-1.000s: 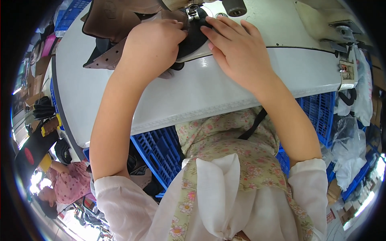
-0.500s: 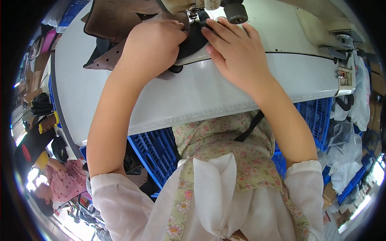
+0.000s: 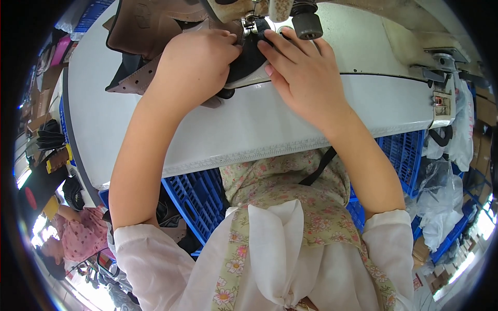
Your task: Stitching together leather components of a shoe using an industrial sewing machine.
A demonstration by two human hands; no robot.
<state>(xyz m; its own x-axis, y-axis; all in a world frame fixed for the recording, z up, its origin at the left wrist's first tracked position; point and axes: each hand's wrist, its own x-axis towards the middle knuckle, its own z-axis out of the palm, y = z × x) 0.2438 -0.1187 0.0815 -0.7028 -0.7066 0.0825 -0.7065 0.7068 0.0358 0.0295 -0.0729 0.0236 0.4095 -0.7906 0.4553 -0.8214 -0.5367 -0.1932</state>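
Observation:
A brown leather shoe upper (image 3: 142,31) with a black lining and a strip of punched holes lies at the far left of the sewing machine bed. My left hand (image 3: 196,66) is closed on its edge, fingers curled under and partly hidden. Joined to it or lying against it, a black piece (image 3: 246,63) runs beneath the metal presser foot (image 3: 250,25). On the right of that foot, my right hand (image 3: 306,78) lies with fingers stretched and spread, the fingertips pressing the black piece's right edge.
A dark round knob (image 3: 307,25) hangs from the machine head just beyond my right fingers. The white table (image 3: 249,124) has a ruler along its near edge. Blue plastic crates (image 3: 194,199) stand below. Clear plastic bags (image 3: 441,199) hang at right. Another person (image 3: 83,233) sits at far left.
The whole view has shifted slightly, with the machine head lower in the picture. Both hands keep nearly the same places on the leather and the black piece.

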